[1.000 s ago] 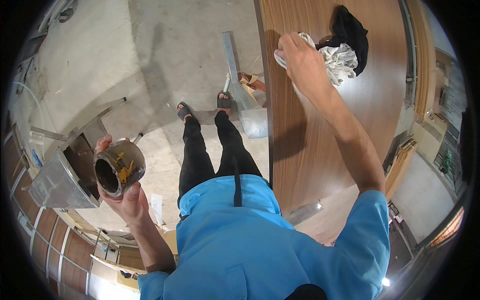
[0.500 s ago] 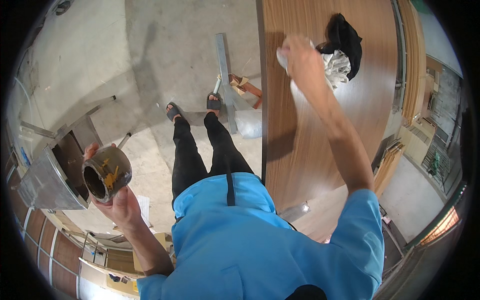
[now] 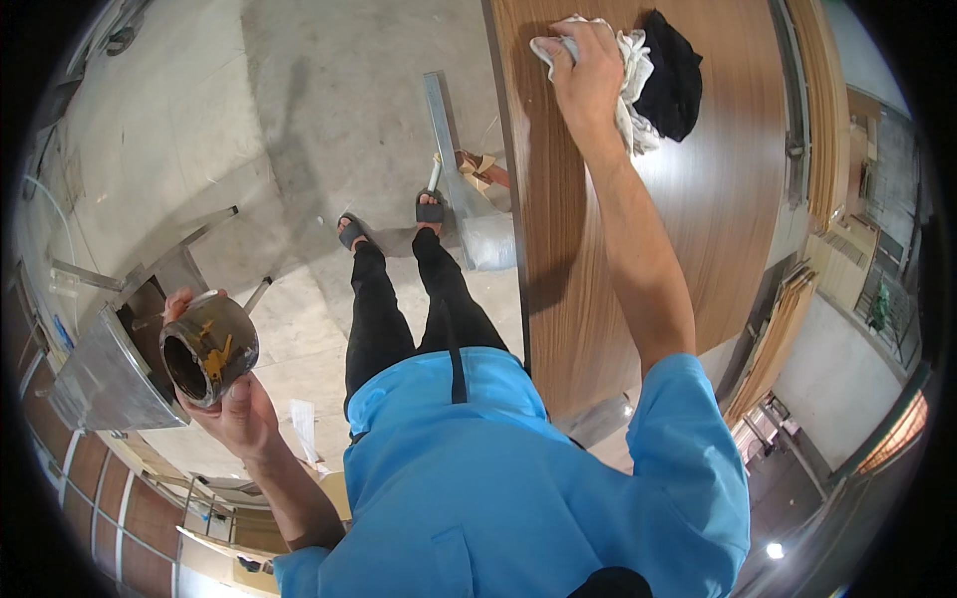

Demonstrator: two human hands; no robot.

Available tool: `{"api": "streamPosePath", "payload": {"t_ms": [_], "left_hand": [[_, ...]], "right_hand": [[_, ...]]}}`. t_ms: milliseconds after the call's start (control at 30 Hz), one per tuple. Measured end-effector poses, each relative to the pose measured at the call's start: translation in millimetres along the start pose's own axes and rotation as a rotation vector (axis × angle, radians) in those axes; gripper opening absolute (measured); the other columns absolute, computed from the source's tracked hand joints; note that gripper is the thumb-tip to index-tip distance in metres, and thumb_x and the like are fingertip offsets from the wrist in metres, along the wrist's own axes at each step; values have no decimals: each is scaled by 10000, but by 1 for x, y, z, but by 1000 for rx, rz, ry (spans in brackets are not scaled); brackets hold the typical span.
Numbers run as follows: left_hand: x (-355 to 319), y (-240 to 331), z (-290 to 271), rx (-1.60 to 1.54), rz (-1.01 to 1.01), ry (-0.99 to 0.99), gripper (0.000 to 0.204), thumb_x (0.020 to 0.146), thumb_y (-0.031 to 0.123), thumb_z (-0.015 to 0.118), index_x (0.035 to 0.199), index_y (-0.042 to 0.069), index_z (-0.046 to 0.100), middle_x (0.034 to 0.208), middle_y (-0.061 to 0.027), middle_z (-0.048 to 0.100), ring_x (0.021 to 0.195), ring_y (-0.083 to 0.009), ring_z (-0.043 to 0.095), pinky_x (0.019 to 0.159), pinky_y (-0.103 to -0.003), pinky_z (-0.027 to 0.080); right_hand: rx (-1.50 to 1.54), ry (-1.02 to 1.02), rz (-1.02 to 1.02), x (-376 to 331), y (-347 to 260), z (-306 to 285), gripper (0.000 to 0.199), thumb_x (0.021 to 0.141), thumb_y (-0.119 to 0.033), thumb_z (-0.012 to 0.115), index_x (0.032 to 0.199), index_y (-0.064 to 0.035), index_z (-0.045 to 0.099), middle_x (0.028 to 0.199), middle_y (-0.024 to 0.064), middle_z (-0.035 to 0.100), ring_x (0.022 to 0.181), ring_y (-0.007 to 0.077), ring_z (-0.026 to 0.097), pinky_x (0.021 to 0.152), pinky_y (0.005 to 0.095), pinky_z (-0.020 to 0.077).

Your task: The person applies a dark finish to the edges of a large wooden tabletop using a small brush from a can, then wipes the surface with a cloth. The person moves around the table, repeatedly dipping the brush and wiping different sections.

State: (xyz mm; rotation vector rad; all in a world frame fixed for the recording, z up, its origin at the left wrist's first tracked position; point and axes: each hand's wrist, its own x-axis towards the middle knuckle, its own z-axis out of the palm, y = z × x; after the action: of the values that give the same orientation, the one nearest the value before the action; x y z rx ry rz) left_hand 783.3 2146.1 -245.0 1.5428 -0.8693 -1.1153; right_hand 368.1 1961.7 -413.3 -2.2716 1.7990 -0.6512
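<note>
My left hand (image 3: 236,411) is wrapped round a round, hollow grey-brown container (image 3: 231,337) with yellow-orange smears. Its dark opening tilts down and to the left, and what is inside cannot be made out. At the far end of the wood-grain board (image 3: 638,309), my right hand (image 3: 590,82) grips a white cloth (image 3: 550,48) against the surface. More crumpled white cloth (image 3: 632,95) lies against the right side of that hand, partly hidden by it. A black cloth (image 3: 674,80) rests just right of the white one.
A metal bar (image 3: 439,120) lies on the concrete floor (image 3: 329,90) left of the board, near clear plastic wrapping (image 3: 488,245) and my feet. A metal bin-like piece (image 3: 108,374) stands at the left. Stacked wooden panels (image 3: 819,120) line the right side.
My right hand has moved farther away and slightly left, with white cloth now bunched under its fingers. My left hand still holds the container, barely shifted.
</note>
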Motion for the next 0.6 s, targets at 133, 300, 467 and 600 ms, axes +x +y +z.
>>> {"api": "streamPosePath", "payload": {"t_ms": [133, 300, 467, 600], "left_hand": [[-5, 9, 2, -41, -6, -27, 877, 837, 270, 860, 1544, -22, 431, 1573, -192, 429, 1421, -371, 488, 1218, -506, 379], [6, 23, 8, -57, 6, -78, 858, 839, 255, 859, 1540, -11, 441, 1572, -182, 433, 1436, -352, 471, 1221, -504, 372], [15, 33, 18, -99, -13, 41, 863, 754, 268, 916, 1474, -16, 534, 1494, -159, 496, 1392, -298, 516, 1205, -525, 417], [7, 40, 19, -79, 65, -116, 858, 818, 220, 873, 1538, 15, 454, 1568, -152, 441, 1465, -293, 438, 1249, -509, 349]], "right_hand": [[124, -189, -241, -88, -25, -32, 355, 872, 91, 558, 1166, 13, 740, 1262, 180, 712, 1157, 365, 646, 1060, 483, 468], [344, -410, 14, -123, -44, -87, 382, 902, 25, 628, 1276, 27, 706, 1408, 209, 639, 1334, 363, 564, 1116, 496, 435], [-51, -124, -69, -50, -57, -67, 335, 883, -7, 668, 1210, -7, 740, 1306, 166, 701, 1244, 342, 612, 1095, 490, 438], [299, -476, -436, -96, -92, -89, 304, 866, -141, 662, 1148, -70, 751, 1048, 68, 723, 1070, 259, 618, 955, 390, 454]]}}
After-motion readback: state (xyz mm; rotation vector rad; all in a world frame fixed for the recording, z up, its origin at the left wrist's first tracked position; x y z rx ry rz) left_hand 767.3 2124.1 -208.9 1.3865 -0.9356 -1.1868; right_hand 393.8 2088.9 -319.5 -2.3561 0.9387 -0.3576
